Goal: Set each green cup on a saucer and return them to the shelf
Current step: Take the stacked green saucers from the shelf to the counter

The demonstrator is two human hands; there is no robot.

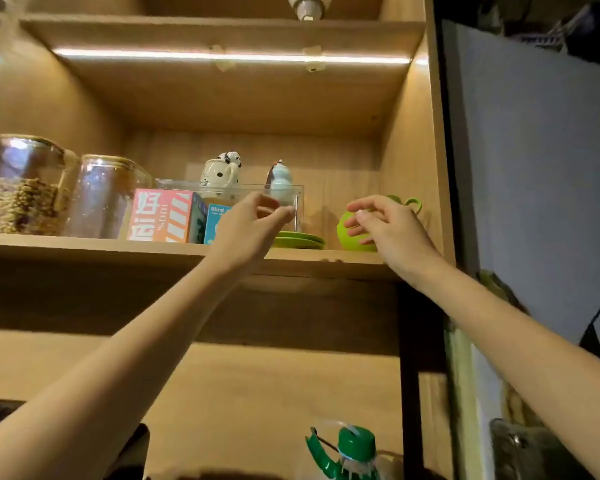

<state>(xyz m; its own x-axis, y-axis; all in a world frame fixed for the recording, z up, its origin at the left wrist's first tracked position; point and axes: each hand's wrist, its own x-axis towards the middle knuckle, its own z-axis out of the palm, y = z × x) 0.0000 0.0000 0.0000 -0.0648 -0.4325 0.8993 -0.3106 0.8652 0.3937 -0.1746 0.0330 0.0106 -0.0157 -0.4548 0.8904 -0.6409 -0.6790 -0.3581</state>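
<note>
Reaching: right grip (378, 220) open before green cup (352, 233).

From my remote feed, a warm LED strip (229, 57) under the upper board lights the shelf (84, 242) compartment in amber, flaring white at its right end. Glare spots sit on the glass jars (25, 185). Below the shelf, the wood falls into deep shadow; the wall (534, 168) at right reads cool and dim. The whole frame is soft, both hands slightly blurred, and wide-angle distortion bends the cabinet lines near the edges.
</note>
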